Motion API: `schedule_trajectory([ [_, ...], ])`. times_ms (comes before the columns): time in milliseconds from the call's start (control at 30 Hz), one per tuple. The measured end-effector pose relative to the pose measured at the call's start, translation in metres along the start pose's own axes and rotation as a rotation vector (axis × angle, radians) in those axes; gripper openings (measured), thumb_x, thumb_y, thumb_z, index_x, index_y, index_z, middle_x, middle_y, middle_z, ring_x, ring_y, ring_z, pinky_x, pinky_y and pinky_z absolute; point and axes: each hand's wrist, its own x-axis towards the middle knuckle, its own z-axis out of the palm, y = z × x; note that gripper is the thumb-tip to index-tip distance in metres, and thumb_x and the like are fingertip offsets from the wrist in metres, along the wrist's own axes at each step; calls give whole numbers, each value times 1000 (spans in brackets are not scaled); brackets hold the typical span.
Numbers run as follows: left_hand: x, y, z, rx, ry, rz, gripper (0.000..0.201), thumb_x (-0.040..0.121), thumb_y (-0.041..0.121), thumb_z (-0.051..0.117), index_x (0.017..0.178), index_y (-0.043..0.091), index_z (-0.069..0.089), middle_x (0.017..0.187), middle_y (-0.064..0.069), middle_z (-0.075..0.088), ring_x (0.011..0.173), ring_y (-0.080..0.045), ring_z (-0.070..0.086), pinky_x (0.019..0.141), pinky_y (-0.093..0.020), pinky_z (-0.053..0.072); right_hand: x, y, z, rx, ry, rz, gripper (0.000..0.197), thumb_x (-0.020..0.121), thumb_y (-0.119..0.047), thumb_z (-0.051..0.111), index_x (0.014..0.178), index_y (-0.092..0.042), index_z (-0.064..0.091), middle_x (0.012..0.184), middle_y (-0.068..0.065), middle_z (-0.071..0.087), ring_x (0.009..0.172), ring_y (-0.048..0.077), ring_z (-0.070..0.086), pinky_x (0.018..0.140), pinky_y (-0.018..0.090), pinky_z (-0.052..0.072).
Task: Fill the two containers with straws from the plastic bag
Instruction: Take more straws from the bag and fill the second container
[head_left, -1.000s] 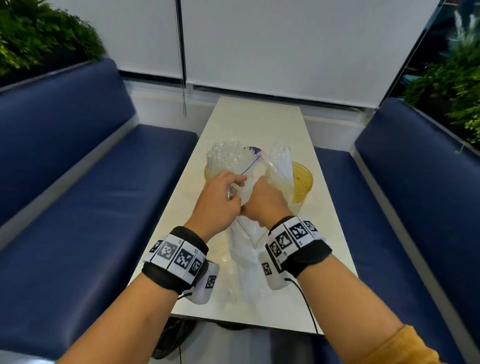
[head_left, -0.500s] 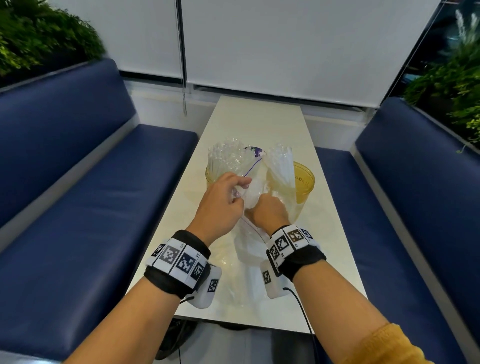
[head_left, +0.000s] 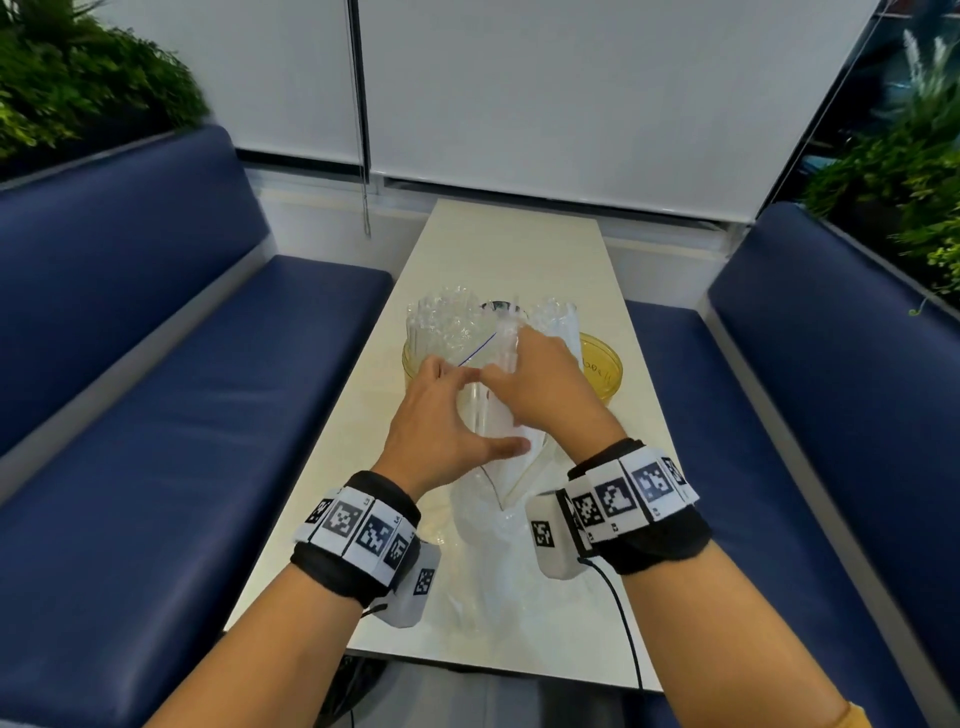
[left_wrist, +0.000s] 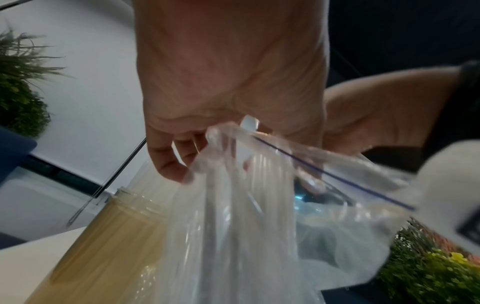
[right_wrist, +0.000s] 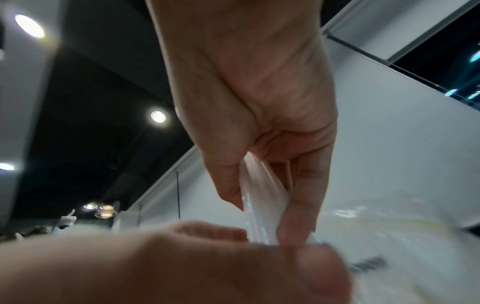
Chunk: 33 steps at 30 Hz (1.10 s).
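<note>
Left hand (head_left: 441, 421): sitting at frame centre in the head view, pinching the bag's mouth; the left wrist view is showing its curled fingers (left_wrist: 168, 162) gripping the crumpled plastic just beside the blue zip line
Right hand (head_left: 545, 395): sitting just right of the left hand and touching it at the fingertips, closing round a small bundle of straws; the right wrist view is showing thumb and fingers (right_wrist: 303, 197) pinching that bundle
Bag (head_left: 498, 530): clear plastic, lying on the counter below the hands toward lower centre, its mouth being held up between them; in the left wrist view (left_wrist: 259, 226) it is hanging below the fingers with more straws showing through it
Straws (head_left: 506, 343): white and translucent, the held bundle is sticking up past the right hand; in the right wrist view (right_wrist: 262, 205) it is running down between the fingers
Left container (head_left: 410, 358): yellowish, standing above and left of the hands, packed with upright straws; in the left wrist view (left_wrist: 103, 230) it is filling the lower left
Right container (head_left: 605, 371): yellow, standing just right of the right hand, some straws standing in it, partly hidden by the hand
Counter (head_left: 498, 260): pale, narrow, running up the middle of the frame between blue seats (head_left: 208, 415)
</note>
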Motion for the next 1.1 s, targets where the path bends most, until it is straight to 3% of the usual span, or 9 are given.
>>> schedule_trajectory([
  [167,10,3,13,-224,46,-30,70,57,68,77,108,23,60,106,0,55,94,-11,55,76,-34,53,-3,-22,-6,-8,57,-143,20,93,-30,60,93,-18,44,74,-3,47,68,19,50,56,29,40],
  [367,18,-3,21,-331,65,-89,55,75,64,67,107,20,58,100,-2,67,85,-15,67,74,-45,59,2,-37,-32,-154,231,-305,60,84,-73,57,106,-18,66,95,-5,68,86,12,64,78,32,55],
  [533,16,4,18,-366,85,-67,53,76,62,64,104,18,55,102,-8,64,86,-22,66,73,-42,59,14,-61,-43,-97,272,-586,39,102,-48,44,98,-23,74,92,-7,74,86,10,68,82,35,56],
  [667,16,8,11,-452,100,28,26,89,30,70,110,19,59,100,2,69,92,-5,66,71,-20,54,19,-41,-7,-279,84,-521,45,105,-37,44,77,-13,70,70,0,63,68,18,62,74,38,55],
  [733,14,5,10,-442,125,13,38,90,32,69,118,11,57,111,-8,67,102,-17,65,79,-32,58,20,-31,-1,44,113,-552,27,100,-36,57,106,-16,74,99,-2,73,89,11,67,83,30,56],
  [833,12,9,7,-482,128,51,31,93,30,67,122,29,55,119,7,65,111,-1,61,94,-30,56,21,-20,8,456,210,-480,68,77,-49,80,135,-31,49,124,-8,62,108,8,64,89,25,56],
  [933,15,17,4,-502,137,108,39,96,12,61,128,33,51,119,14,63,114,3,60,89,-11,51,18,-12,27,558,145,-265,72,64,-51,89,123,-30,56,109,-7,68,100,11,68,87,32,58],
  [1033,16,8,8,-526,116,14,29,93,4,62,120,14,59,99,10,67,94,-5,67,70,-12,53,18,-8,42,560,132,-202,27,85,-34,78,92,-9,74,82,1,76,76,10,73,78,36,61],
  [1100,16,1,9,-519,87,-33,33,89,4,69,120,6,61,100,11,64,94,-9,67,67,-12,53,19,-10,45,579,117,-215,31,94,-33,67,88,-3,72,74,4,76,71,9,73,76,31,59],
])
